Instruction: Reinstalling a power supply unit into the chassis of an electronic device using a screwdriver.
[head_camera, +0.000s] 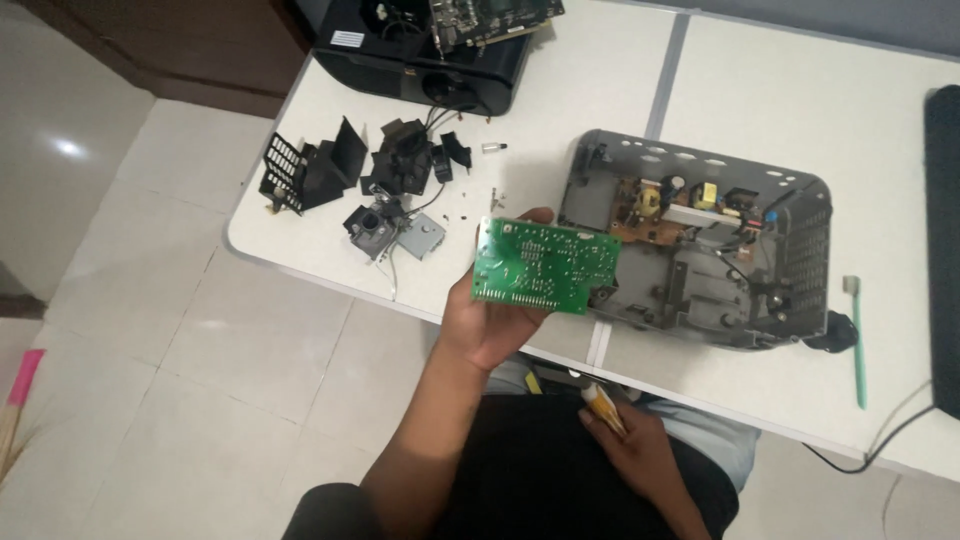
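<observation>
Up in front, the left hand (495, 325) grips a green rectangular circuit board (545, 265) above the white desk (800, 390) edge; the right hand (625, 440), lower, pinches a small yellow-white tube (605, 405). Just beyond lies an opened grey plastic casing (700, 290).

We see a green circuit board (545, 265) with a matt lacquered face speckled by small shiny solder points, held in the left grip (490, 325). The open grey casing (800, 290) looks like matt moulded plastic, perforated along its wall, and inside it sits a brownish board (665, 205) with dull-looking parts. The black pieces (320, 165) nearby appear to be plastic with a slight sheen. The white surface (800, 110) is smooth and faintly satin. The floor (200, 350) is pale glossy tile. The green brush handle (857, 345) looks like smooth plastic.
</observation>
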